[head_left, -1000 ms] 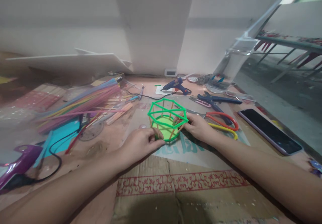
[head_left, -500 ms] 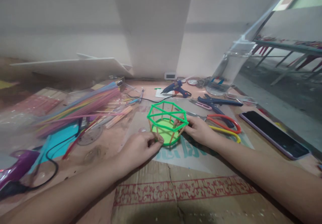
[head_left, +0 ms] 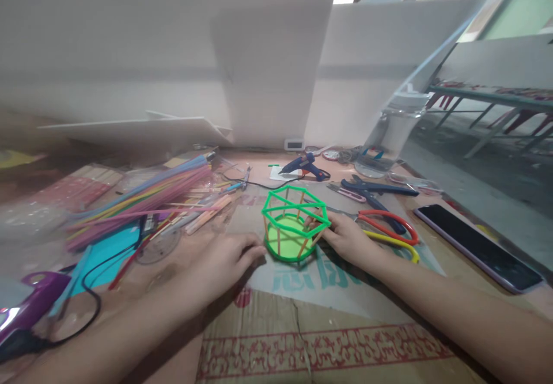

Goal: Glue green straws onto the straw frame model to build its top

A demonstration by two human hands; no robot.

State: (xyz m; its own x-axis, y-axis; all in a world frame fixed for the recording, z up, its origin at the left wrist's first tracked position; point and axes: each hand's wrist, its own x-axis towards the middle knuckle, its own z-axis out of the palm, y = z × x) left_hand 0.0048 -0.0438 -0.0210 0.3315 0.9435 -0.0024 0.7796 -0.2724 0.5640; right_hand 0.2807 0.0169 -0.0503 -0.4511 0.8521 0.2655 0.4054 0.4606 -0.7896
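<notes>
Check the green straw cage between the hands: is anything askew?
Slightly: the cage has leaning uprights, so its top rings sit right of the base disc. The right hand touches it; the left hand lies beside.

Not one word or number is showing clearly enough to be read. Large teal characters are standing on the pale sheet (head_left: 276,283) that is lying on the table (head_left: 190,246), but they are appearing upside down and blurred, and the green straw frame (head_left: 296,223) is covering their upper part. A band of red ornament is running across the cardboard (head_left: 268,320) nearer to the camera; whether it is holding letters I cannot tell. A small round red mark (head_left: 242,297) is sitting at the sheet's edge, also not readable.
</notes>
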